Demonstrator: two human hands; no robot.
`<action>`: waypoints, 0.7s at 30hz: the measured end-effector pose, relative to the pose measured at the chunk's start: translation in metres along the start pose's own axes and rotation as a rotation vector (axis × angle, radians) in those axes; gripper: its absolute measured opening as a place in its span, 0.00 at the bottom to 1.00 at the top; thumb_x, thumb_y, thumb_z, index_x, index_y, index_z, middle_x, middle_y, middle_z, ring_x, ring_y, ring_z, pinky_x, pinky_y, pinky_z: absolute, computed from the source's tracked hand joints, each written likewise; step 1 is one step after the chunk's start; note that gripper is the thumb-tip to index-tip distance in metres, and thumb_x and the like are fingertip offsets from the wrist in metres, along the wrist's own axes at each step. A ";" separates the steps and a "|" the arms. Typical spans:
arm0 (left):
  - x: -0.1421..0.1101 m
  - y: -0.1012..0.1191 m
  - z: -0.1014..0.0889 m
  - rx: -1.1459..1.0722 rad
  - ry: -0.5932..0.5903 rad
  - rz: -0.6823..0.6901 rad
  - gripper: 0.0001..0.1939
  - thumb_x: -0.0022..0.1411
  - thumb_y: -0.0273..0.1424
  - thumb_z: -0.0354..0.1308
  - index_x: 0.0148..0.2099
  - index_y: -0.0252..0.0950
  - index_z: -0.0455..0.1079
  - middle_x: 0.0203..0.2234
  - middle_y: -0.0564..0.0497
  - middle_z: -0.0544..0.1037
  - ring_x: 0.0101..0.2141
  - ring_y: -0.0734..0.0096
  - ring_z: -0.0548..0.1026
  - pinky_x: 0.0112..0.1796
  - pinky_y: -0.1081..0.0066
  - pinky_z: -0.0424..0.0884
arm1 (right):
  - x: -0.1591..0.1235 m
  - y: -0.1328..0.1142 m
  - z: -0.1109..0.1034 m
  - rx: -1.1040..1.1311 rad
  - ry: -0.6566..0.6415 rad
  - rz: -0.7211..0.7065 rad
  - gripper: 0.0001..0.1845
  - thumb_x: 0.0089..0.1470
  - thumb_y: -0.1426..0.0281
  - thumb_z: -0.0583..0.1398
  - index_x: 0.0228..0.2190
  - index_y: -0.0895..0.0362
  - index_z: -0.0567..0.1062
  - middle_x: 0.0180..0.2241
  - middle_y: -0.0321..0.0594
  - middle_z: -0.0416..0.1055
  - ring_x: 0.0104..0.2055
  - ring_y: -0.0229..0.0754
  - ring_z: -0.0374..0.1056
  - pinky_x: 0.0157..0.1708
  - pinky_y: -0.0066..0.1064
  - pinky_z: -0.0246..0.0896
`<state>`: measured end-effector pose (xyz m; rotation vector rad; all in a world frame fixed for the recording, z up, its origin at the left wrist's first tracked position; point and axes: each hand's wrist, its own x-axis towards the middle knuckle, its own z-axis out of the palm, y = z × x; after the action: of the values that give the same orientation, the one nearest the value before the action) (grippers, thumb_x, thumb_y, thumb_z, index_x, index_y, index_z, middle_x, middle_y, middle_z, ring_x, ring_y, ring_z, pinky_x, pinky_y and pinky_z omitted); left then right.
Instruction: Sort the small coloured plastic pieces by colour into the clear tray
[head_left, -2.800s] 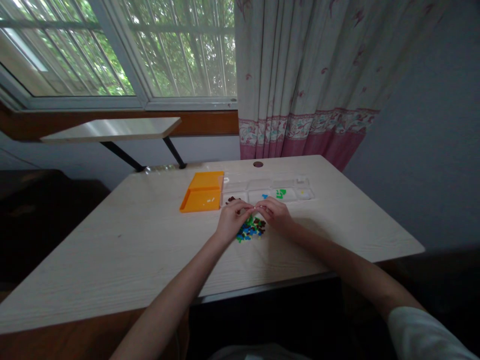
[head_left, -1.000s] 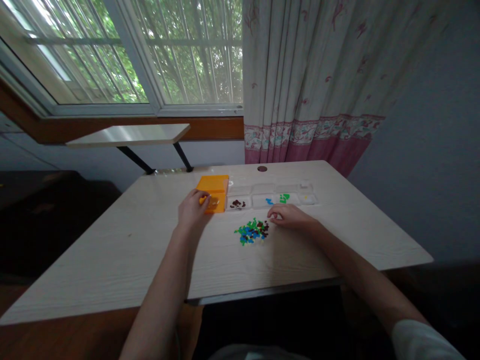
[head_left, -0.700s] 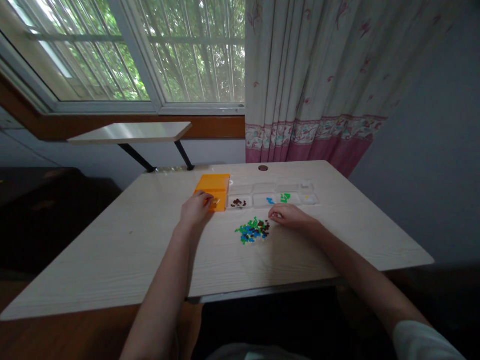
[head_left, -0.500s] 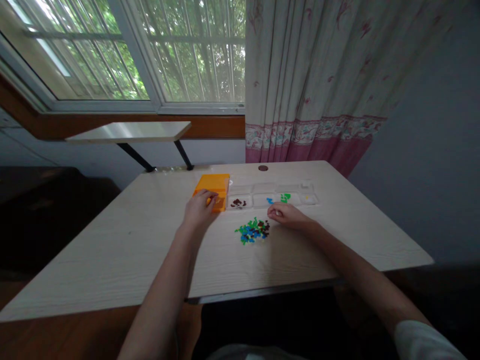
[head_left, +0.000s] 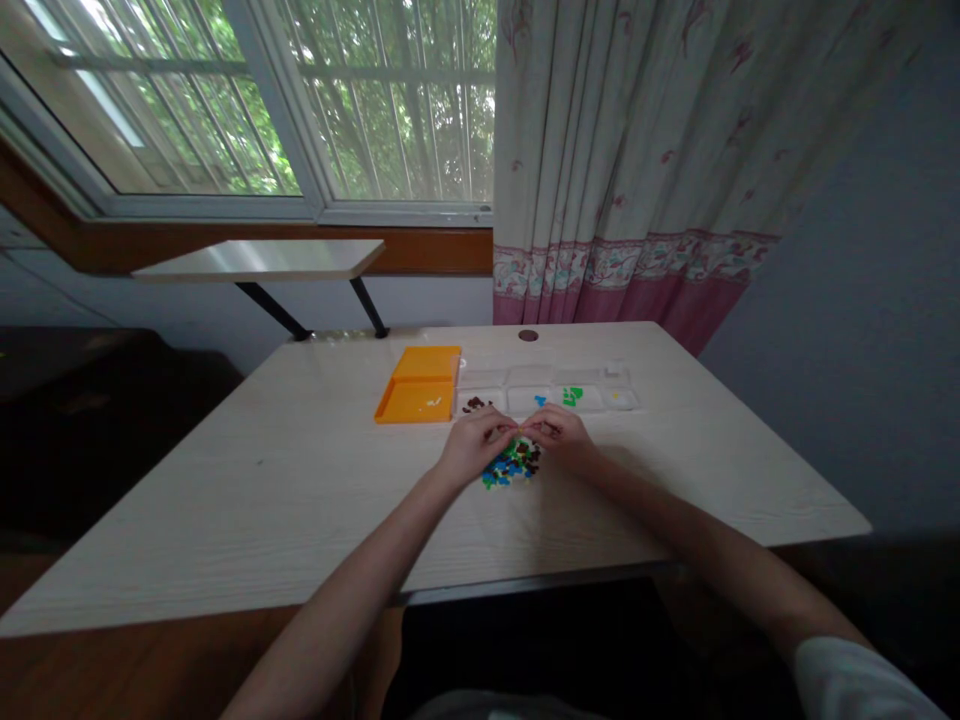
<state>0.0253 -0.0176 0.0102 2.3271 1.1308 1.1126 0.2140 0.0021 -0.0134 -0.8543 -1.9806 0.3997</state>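
Just above a pile of small coloured pieces (head_left: pixel 511 466), my left hand (head_left: pixel 478 438) and my right hand (head_left: pixel 561 436) meet at the fingertips. Both are closed in a pinch. A tiny pale speck shows where they touch, too small to name. The pile mixes green, blue, dark brown and whitish pieces. Behind the hands are clear plastic boxes (head_left: pixel 529 400) holding brown pieces (head_left: pixel 477 403), blue pieces (head_left: pixel 540 400), green pieces (head_left: pixel 572 395) and a yellow bit. To their left lies an open orange case (head_left: pixel 414 400) with a few whitish pieces in it.
The pale wooden table (head_left: pixel 300 500) spans the view. A small raised shelf (head_left: pixel 270 260) on black legs stands at its back left. A dark round cable hole (head_left: pixel 528 336) sits near the back edge, before a curtain (head_left: pixel 615 200) and a barred window.
My left hand has moved right, from the orange case to above the pile, and now meets my right hand. My right hand has shifted only slightly. Whitish pieces now show in the case.
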 end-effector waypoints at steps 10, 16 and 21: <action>0.004 -0.002 0.013 -0.366 -0.015 -0.295 0.12 0.52 0.36 0.58 0.31 0.31 0.74 0.16 0.55 0.66 0.18 0.80 0.59 0.20 0.78 0.54 | -0.003 0.000 -0.004 -0.127 0.042 -0.227 0.05 0.52 0.69 0.58 0.31 0.55 0.74 0.28 0.39 0.72 0.31 0.35 0.67 0.31 0.26 0.63; 0.004 -0.006 0.018 -0.613 -0.043 -0.426 0.16 0.47 0.38 0.62 0.31 0.28 0.73 0.11 0.60 0.57 0.15 0.84 0.51 0.18 0.79 0.45 | -0.003 -0.003 -0.003 -0.120 0.060 -0.247 0.05 0.52 0.70 0.57 0.33 0.55 0.74 0.28 0.38 0.71 0.30 0.35 0.67 0.30 0.25 0.64; 0.006 -0.004 0.016 -0.669 -0.035 -0.446 0.15 0.45 0.37 0.63 0.30 0.28 0.73 0.11 0.60 0.56 0.15 0.85 0.50 0.18 0.79 0.44 | -0.003 -0.002 -0.003 -0.106 0.091 -0.233 0.04 0.51 0.70 0.59 0.31 0.54 0.73 0.27 0.37 0.72 0.30 0.35 0.67 0.31 0.26 0.63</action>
<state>0.0377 -0.0099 0.0001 1.4917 0.9936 1.0582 0.2166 -0.0010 -0.0127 -0.6838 -2.0022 0.1203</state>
